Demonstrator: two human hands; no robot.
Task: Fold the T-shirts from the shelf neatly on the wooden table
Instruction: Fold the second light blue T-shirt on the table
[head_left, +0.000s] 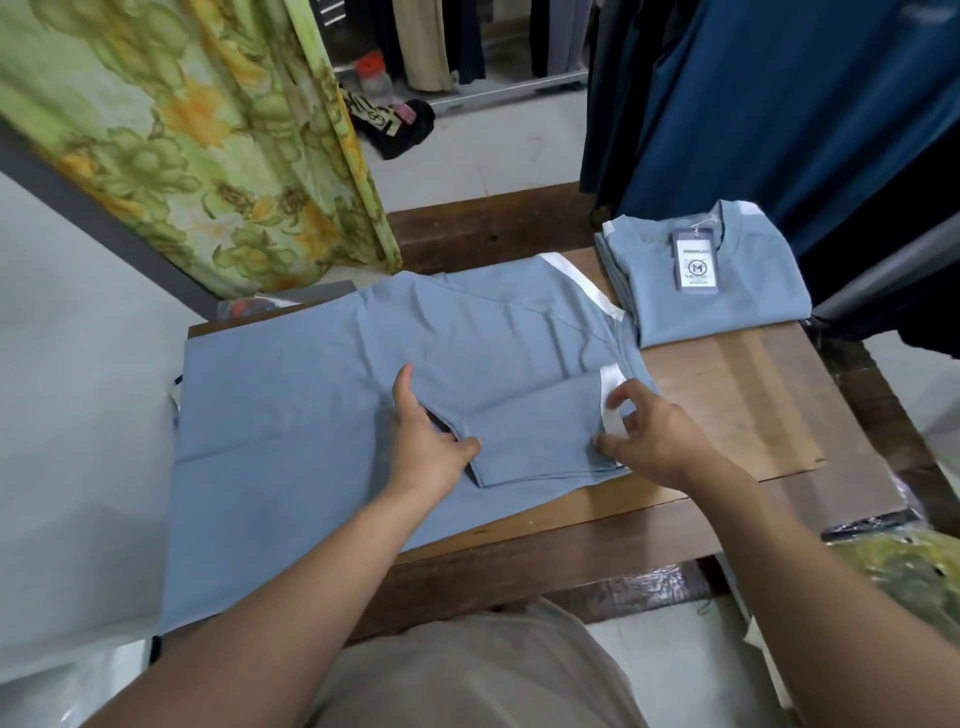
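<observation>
A grey-blue T-shirt (291, 395) with white shoulder trim lies face down across the wooden table (737, 405), its hem hanging over the near left edge. One sleeve (535, 431) is folded in over the back. My left hand (421, 441) lies flat on the cloth at the sleeve's cuff end, thumb and fingers spread. My right hand (649, 431) pinches the white-trimmed shoulder edge of that sleeve between thumb and fingers. A stack of folded matching T-shirts (727, 301) with a hang tag on top sits at the table's far right corner.
A green floral curtain (208, 135) hangs at the back left. Dark blue garments (779, 104) hang at the back right, close to the folded stack. Plastic-wrapped items (909, 566) lie by the table's near right corner. A dark heap (405, 127) sits on the floor beyond.
</observation>
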